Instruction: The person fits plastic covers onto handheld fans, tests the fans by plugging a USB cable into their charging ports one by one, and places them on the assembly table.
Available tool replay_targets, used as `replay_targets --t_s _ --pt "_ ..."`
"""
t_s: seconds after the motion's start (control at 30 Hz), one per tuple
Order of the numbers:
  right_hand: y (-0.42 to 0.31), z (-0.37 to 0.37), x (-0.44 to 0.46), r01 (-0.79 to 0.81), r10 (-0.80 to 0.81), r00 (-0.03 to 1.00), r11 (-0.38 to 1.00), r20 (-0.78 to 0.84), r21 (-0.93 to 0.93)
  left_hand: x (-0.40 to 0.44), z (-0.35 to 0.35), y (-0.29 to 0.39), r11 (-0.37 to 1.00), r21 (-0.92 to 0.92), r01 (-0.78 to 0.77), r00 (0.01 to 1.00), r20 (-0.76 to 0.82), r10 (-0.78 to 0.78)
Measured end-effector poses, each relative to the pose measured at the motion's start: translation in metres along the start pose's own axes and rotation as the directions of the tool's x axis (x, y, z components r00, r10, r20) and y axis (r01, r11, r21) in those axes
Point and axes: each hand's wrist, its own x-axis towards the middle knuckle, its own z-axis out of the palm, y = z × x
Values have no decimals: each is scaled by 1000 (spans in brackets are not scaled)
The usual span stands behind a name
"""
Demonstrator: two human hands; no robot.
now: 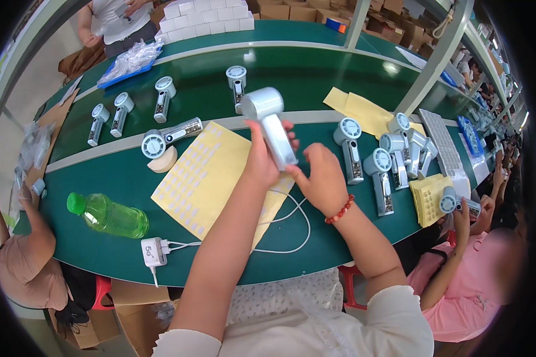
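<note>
My left hand [261, 156] is closed around the handle of a pale blue handheld fan [275, 137], its round head tilted up to the left. Close to the handle's lower end is my right hand [324, 178], thumb apart from the curled fingers; whether the thumb touches the fan I cannot tell. Beneath them lies a yellow sheet [199, 178] with rows of small pale stickers. A white cable [308, 229] runs from a white charger [155, 252] towards the sheet. Another fan [171, 135] lies by the sheet's upper left corner, beside a round cream-coloured piece [162, 160].
A green bottle [110, 215] lies at left on the green table [101, 262]. Several fans [351, 152] lie at right, others on the green belt [202, 89]. A co-worker in pink [458, 285] handles a fan at right; another person [30, 262] sits at left.
</note>
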Motion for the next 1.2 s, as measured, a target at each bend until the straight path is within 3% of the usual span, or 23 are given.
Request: replay_targets --t_s 0.07,0.1,0.23,0.33,0.43,0.53,0.57,0.6,0.73,0.93,1.13,1.2 --pt "-6 0 -5 69 -62 983 997 173 -37 9 -20 9 974 -228 -4 995 96 27" --pt "-5 5 -10 91 -87 960 996 266 -2 5 -11 15 972 -232 -47 999 0 49" --pt "5 23 -11 164 -175 962 984 208 68 7 -20 19 962 -266 -52 994 -105 25" --pt "7 20 -9 -36 21 998 948 52 317 7 -20 15 970 -189 -155 979 -161 125" --pt "22 20 -8 -223 202 975 844 96 488 6 -17 19 941 -255 -221 975 -96 203" --pt "18 11 -3 -363 299 932 772 206 522 7 -20 23 870 -459 -177 982 -145 123" --pt "16 11 -4 -332 275 943 781 186 530 7 -30 21 873 -467 -138 990 -32 139" --pt "14 11 -5 -302 252 953 788 166 536 6 -29 20 866 -486 -121 992 -35 119" --pt "4 15 -10 -265 274 960 796 66 544 6 -24 13 861 -498 -105 994 -81 75" --pt "-4 16 -15 -123 174 976 938 -132 325 2 -16 1 883 -448 -139 982 -179 64" --pt "3 18 -14 2 40 973 983 -229 182 1 -17 -4 905 -385 -181 970 -224 98" --pt "-2 16 -15 -28 65 981 979 -181 201 2 -17 -3 914 -369 -165 977 -191 99"
